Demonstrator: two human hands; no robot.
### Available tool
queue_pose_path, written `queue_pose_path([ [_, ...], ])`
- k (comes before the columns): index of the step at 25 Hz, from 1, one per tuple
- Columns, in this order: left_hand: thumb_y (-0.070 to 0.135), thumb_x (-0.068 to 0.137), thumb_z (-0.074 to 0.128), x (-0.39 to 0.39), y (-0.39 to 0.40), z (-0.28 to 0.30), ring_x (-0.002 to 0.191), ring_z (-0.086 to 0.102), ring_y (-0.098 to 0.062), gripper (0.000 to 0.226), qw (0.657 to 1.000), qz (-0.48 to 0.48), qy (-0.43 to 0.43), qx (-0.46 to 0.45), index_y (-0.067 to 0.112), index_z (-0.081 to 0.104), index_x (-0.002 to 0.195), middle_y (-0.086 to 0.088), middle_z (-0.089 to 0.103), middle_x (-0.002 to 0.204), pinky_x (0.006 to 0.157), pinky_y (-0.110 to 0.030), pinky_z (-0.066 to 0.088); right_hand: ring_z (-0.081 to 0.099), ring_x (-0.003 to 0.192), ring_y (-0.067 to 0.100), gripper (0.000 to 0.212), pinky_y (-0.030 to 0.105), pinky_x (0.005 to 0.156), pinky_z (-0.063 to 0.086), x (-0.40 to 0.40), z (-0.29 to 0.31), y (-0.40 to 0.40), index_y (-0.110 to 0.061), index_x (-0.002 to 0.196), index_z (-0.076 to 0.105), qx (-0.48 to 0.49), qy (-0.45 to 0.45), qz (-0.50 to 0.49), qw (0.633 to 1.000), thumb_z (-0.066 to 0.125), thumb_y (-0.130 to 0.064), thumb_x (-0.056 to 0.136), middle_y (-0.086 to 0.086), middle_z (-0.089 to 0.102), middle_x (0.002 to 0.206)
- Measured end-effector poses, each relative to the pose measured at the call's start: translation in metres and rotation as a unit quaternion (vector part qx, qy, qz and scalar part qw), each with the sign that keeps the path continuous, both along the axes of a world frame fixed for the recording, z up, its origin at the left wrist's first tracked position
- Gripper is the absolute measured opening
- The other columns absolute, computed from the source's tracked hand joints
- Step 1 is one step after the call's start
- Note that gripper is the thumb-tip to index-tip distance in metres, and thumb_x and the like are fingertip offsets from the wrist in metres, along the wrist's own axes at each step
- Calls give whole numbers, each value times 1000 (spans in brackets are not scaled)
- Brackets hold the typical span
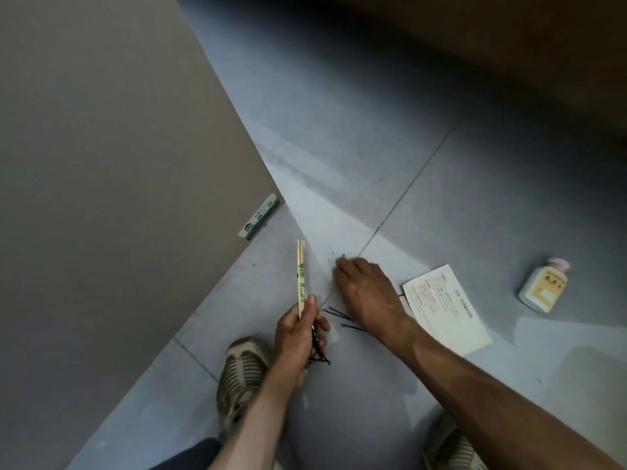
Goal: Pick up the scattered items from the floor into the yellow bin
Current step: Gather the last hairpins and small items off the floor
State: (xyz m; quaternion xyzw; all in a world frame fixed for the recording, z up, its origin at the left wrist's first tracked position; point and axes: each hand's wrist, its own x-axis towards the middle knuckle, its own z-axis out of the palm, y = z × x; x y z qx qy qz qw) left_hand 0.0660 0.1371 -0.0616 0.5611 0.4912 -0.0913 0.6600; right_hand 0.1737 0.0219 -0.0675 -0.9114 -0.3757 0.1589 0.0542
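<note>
My left hand grips a pair of wrapped wooden chopsticks that point up and away, together with a few dark hairpins sticking out below the fist. My right hand reaches down to the grey floor, fingers curled at the tile, on something too small to make out. Loose black hairpins lie on the floor just left of my right wrist. A white printed leaflet lies to the right, and a white pill bottle lies on its side farther right. The yellow bin is out of view.
A small white-and-green box rests against the base of a large beige panel at the left. My two shoes stand on the grey tiles near the bottom. A dark brown surface fills the top right.
</note>
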Motion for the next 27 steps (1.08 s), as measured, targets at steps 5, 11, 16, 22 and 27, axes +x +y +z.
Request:
queue_pose_path([
  [5,40,96,55,-7,-14,-3,41,49,-13,30,996,31,-5,-80,13,65,87,-4,67,66,40,-20,34,55,68,32,19,39,62,45,-34,5,-31,-7,77,63,-3,-67,-46,997,72,3,64,13,60,75],
  [11,38,97,54,6,-22,5,43,51,-15,28,972,170,-13,-161,13,60,86,-6,63,63,42,-21,40,62,67,19,10,32,60,46,-38,36,-14,-16,81,65,264,322,-423,805,60,-17,90,2,67,72],
  [16,47,93,56,24,-40,9,60,66,-21,32,956,153,-25,-248,21,62,76,-5,66,69,56,-28,46,67,64,7,15,20,58,54,-60,74,-18,-26,77,73,315,331,-368,810,71,-12,83,-9,70,70],
  [22,45,92,58,22,-44,15,59,58,-18,30,974,126,-31,-183,18,65,80,-4,62,67,53,-28,39,72,87,16,27,26,73,56,-70,78,-21,-15,89,69,429,442,-415,670,60,9,83,2,74,90],
  [27,34,96,54,20,-41,17,52,55,-16,25,965,150,-67,-205,12,61,88,-8,63,71,43,-23,41,66,104,12,42,24,80,55,-62,64,-47,-26,101,67,504,360,-383,686,57,9,81,-8,70,110],
])
